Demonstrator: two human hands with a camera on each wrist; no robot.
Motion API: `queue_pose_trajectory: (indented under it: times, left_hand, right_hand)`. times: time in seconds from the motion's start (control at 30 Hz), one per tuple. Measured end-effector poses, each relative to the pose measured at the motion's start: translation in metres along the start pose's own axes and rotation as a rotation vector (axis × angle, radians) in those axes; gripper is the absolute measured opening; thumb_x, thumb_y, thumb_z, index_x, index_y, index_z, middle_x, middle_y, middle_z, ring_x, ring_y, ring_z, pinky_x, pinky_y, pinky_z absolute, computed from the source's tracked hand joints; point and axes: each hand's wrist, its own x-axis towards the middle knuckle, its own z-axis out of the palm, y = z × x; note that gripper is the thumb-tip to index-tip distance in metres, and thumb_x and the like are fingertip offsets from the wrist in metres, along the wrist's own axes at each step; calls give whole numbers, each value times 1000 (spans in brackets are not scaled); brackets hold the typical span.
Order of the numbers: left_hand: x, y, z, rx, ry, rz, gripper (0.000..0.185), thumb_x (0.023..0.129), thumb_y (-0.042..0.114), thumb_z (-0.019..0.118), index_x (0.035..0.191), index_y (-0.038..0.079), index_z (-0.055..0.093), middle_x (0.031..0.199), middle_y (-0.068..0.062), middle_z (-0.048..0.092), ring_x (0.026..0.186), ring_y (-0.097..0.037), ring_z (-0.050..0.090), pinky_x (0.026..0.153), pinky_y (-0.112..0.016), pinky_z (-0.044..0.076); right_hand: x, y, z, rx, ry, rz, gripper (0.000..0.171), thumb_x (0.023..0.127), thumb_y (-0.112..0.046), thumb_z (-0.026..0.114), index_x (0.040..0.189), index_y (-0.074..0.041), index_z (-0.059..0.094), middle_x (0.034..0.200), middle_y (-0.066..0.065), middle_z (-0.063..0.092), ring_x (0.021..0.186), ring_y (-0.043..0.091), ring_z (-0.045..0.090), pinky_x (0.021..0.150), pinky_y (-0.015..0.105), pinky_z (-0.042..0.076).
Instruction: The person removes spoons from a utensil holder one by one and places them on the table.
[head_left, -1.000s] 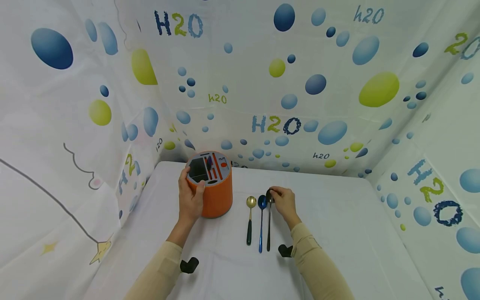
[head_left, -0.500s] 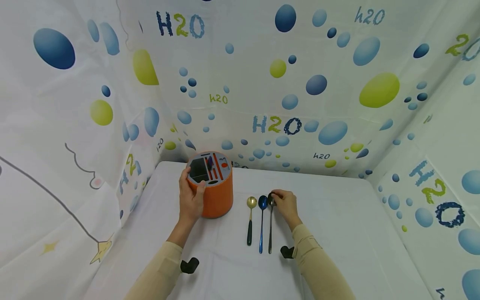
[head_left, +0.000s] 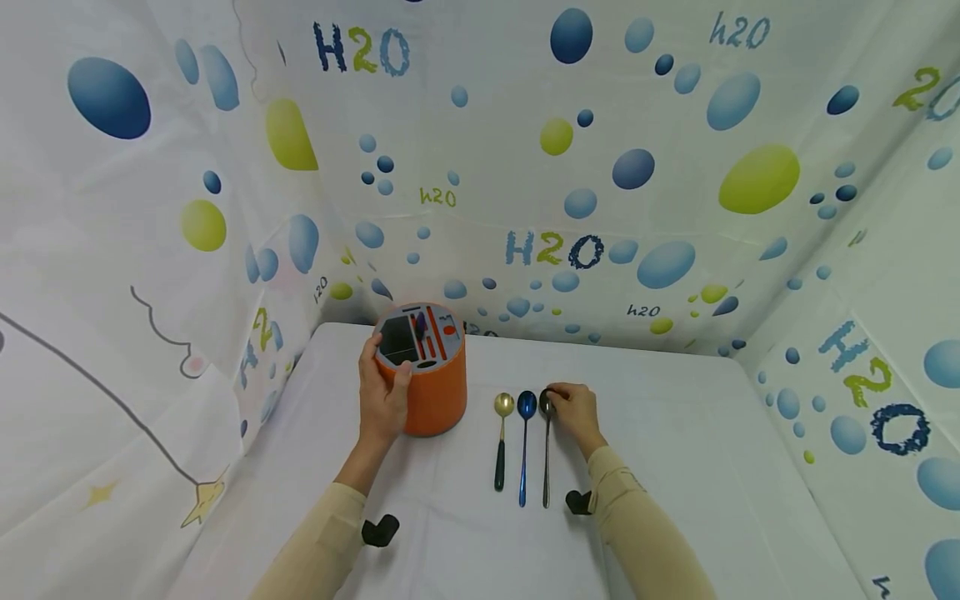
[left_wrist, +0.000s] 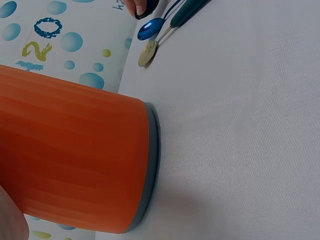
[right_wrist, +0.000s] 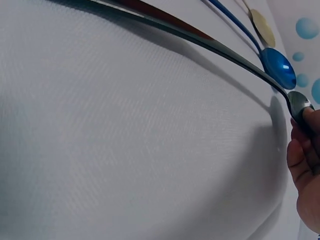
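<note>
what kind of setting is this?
Probably a staged recording booth, not a kitchen: bubble-print "H2O" curtains wall in a white-clothed table bearing only an orange utensil holder and three spoons.

Right hand (head_left: 576, 411) on dark spoon (head_left: 547, 450)

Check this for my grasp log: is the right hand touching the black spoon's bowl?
Touching. In the right wrist view the right hand has its fingertips pinching the bowl of the black spoon, no gap between them.

Head camera looks down over the table (head_left: 675, 433); both wrist cameras sit close, sharing the blue spoon (left_wrist: 150, 29) at 12 o'clock.
</note>
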Motion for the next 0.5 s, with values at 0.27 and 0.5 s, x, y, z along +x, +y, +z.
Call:
queue_pose_trajectory:
  times: [0.27, 0.5]
  left_hand:
    - [-2, 9, 0, 13, 0, -4, 65, 102, 14, 57, 157, 0, 26, 159, -25, 36, 138, -40, 46, 111, -14, 39]
    - [-2, -26, 3, 12, 22, -1, 66, 103, 17, 58, 160, 11, 25, 161, -15, 36, 138, -34, 47, 108, -12, 39]
  right_hand:
    - [-2, 5, 3, -25, -17, -41, 18, 97, -9, 71, 110, 0, 79, 106, 18, 78, 101, 34, 72, 89, 49, 58]
    - [-4, 12, 7, -75, 3, -91, 16, 95, -8, 73, 107, 0, 79, 101, 18, 75, 94, 31, 68, 83, 43, 56]
